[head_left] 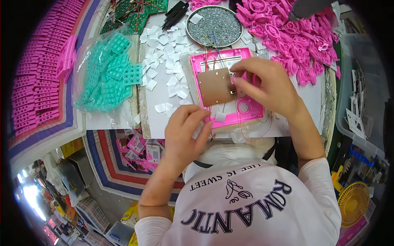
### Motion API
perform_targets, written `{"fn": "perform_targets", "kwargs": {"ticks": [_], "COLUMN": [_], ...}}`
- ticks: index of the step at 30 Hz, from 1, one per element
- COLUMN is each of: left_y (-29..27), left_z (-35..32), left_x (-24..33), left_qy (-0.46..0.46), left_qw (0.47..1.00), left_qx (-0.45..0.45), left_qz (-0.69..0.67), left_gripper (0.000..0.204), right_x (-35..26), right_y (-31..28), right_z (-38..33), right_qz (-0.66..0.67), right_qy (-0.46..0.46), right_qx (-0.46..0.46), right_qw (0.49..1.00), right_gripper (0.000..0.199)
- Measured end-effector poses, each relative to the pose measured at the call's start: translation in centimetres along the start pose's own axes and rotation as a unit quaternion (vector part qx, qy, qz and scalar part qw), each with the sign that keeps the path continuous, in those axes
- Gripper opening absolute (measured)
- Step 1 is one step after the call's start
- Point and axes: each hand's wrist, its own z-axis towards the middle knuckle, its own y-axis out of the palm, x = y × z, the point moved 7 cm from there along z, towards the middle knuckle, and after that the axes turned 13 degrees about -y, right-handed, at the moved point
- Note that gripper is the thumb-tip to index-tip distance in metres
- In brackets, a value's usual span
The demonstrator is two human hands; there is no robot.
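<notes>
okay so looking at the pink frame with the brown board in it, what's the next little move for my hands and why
Probably press the brown board flat into the pink frame. The right hand already pinches its right edge, the board looks slightly askew, and the left hand steadies the frame's lower edge.

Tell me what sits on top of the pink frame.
On the pink frame lies a brown board with thin wires, and a small white square near its lower edge. The right hand covers the frame's right part, hiding what lies there.
</notes>
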Motion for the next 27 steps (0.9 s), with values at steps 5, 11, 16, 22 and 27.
{"fn": "perform_targets", "kwargs": {"ticks": [5, 11, 16, 22, 27], "left_y": [0.1, 0.5, -0.2, -0.2, 0.0], "left_z": [-0.5, 0.0, -0.2, 0.8, 1.9], "left_x": [0.1, 0.4, 1.2, -0.1, -1.5], "left_qy": [0.012, -0.01, 0.022, -0.007, -0.073], "left_qw": [1.0, 0.999, 0.999, 0.999, 0.995], "left_qx": [0.016, -0.01, -0.01, -0.004, -0.067], "left_qz": [0.019, 0.029, 0.032, 0.037, -0.017], "left_gripper": [0.027, 0.025, 0.025, 0.016, 0.009], "right_x": [-1.6, -4.5, -4.8, -3.0, -3.0], "right_y": [1.0, 5.2, 4.9, 5.6, 5.6], "right_z": [-0.2, -2.9, -2.3, -1.3, -0.6], "right_qz": [-0.018, -0.036, -0.055, -0.007, 0.008], "right_qy": [-0.04, -0.073, -0.176, -0.19, -0.146], "right_qx": [-0.079, -0.133, -0.143, -0.1, -0.072], "right_qw": [0.996, 0.988, 0.972, 0.977, 0.987], "right_gripper": [0.015, 0.027, 0.034, 0.021, 0.015]}}
